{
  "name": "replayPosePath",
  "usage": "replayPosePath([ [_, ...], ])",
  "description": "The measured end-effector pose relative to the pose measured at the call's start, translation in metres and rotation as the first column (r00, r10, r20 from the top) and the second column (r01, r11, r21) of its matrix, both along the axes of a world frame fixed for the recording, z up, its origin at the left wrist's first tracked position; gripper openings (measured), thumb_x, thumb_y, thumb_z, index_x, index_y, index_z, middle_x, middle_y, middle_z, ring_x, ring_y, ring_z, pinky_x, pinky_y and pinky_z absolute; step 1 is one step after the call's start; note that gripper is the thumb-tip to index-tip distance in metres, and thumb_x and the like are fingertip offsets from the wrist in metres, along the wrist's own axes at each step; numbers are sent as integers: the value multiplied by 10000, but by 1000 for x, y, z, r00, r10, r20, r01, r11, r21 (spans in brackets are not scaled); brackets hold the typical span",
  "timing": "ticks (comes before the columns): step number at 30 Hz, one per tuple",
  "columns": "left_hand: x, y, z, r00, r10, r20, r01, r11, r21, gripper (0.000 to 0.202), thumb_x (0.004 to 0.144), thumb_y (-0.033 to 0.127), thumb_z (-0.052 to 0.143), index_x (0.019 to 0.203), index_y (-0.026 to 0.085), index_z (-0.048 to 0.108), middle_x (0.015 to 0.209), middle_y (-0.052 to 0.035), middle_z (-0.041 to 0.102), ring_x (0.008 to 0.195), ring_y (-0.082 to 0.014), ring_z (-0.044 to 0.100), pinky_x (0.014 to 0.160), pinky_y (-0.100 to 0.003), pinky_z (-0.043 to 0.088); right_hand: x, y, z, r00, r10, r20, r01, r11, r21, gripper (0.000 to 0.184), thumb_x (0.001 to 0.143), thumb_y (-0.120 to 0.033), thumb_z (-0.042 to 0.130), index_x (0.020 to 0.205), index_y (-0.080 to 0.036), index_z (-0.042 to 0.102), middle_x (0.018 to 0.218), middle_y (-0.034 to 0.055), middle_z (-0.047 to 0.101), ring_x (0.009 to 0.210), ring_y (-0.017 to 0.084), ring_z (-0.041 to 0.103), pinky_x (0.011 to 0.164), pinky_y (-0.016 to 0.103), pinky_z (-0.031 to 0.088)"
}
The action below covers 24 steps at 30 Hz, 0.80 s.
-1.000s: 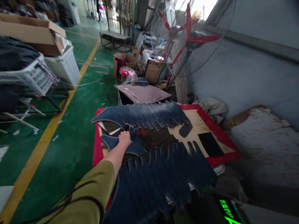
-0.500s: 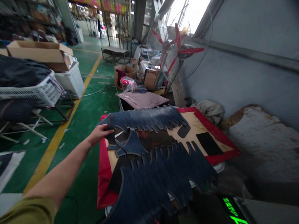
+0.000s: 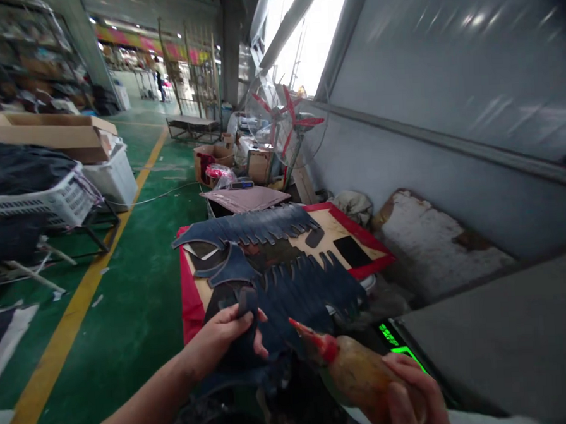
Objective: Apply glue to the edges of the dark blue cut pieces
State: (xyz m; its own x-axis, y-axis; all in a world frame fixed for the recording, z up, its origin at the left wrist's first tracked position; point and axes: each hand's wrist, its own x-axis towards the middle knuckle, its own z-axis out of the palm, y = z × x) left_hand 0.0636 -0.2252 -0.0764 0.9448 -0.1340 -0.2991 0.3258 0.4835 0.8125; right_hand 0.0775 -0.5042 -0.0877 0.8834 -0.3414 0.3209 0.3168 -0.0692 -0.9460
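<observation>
My left hand (image 3: 229, 328) is closed round a small dark leather piece (image 3: 248, 300), held up in front of the table's near side. In my right hand (image 3: 418, 385), at the lower right, is a yellowish squeeze bottle (image 3: 367, 375) with a red nozzle tilted up and to the left, towards the left hand. Nozzle and leather piece are apart. Behind them, a dark blue fringed leather panel (image 3: 297, 293) lies across the near side of the table. A second fringed panel (image 3: 250, 225) lies at the far side, with a curved blue leather piece (image 3: 236, 265) between.
The table (image 3: 191, 308) has a red-covered edge. On it lie a black rectangle (image 3: 351, 251) and a small dark rounded piece (image 3: 315, 237). A green-lit display (image 3: 389, 336) stands near my right hand. Beyond are a red-bladed fan (image 3: 290, 120), cartons and a grey wall.
My left hand has come from the table's far left towards me with the dark piece. The right hand and bottle have risen into view; earlier only a red tip showed. The camera view has shifted.
</observation>
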Motion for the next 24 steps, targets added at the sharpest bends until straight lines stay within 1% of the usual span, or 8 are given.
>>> replayPosePath([
  [3,-9,-32,6,995,-96,-29,94,995,-36,496,700,583,758,897,161,587,588,-40,631,584,-209,640,596,-305,511,-12,-1,25,959,14,282,46,978,-205,135,850,-362,636,868,-230,615,957,33,571,884,158,537,794,284,411],
  [7,-18,-57,8,980,-200,-19,200,980,-14,549,700,633,731,905,157,551,528,-14,607,462,-146,565,487,-234,455,-25,-13,39,843,142,519,103,904,-415,57,869,-225,579,901,-186,604,906,39,574,829,146,556,730,275,443],
  [10,-24,-69,5,961,-275,2,275,961,14,589,710,676,696,934,151,553,491,-11,596,414,-135,534,428,-204,403,-36,-24,44,825,172,538,135,865,-484,60,868,-181,567,921,-174,594,918,44,568,843,142,560,747,283,465],
  [13,-30,-77,3,954,-301,3,301,953,24,583,721,687,679,918,152,557,435,11,557,380,-119,510,452,-199,413,-47,-34,46,803,174,569,209,813,-543,86,847,-143,588,929,-169,599,916,48,577,836,146,572,751,300,481],
  [16,-33,-84,4,953,-304,4,304,952,24,562,719,680,683,877,154,563,387,35,511,349,-103,474,469,-198,418,-56,-42,42,802,93,591,273,823,-499,106,827,-142,617,928,-172,618,915,57,593,833,169,584,753,342,493],
  [19,-36,-88,8,953,-303,23,302,953,24,547,725,671,679,865,152,574,364,51,482,332,-96,448,477,-203,420,-62,-49,35,798,68,599,262,856,-446,81,830,-199,627,908,-180,632,884,61,604,790,186,591,718,376,508],
  [22,-38,-89,11,954,-297,34,296,955,28,551,720,664,685,881,147,583,369,58,485,328,-86,447,505,-203,423,-66,-51,30,788,136,601,254,817,-518,110,810,-214,659,915,-182,643,872,62,623,768,191,607,704,388,524],
  [24,-39,-89,12,957,-288,38,287,957,32,558,708,669,691,870,147,578,366,61,482,330,-81,454,540,-206,436,-66,-50,30,775,130,618,292,794,-533,129,792,-184,674,917,-181,644,879,64,630,770,189,615,709,388,530],
])
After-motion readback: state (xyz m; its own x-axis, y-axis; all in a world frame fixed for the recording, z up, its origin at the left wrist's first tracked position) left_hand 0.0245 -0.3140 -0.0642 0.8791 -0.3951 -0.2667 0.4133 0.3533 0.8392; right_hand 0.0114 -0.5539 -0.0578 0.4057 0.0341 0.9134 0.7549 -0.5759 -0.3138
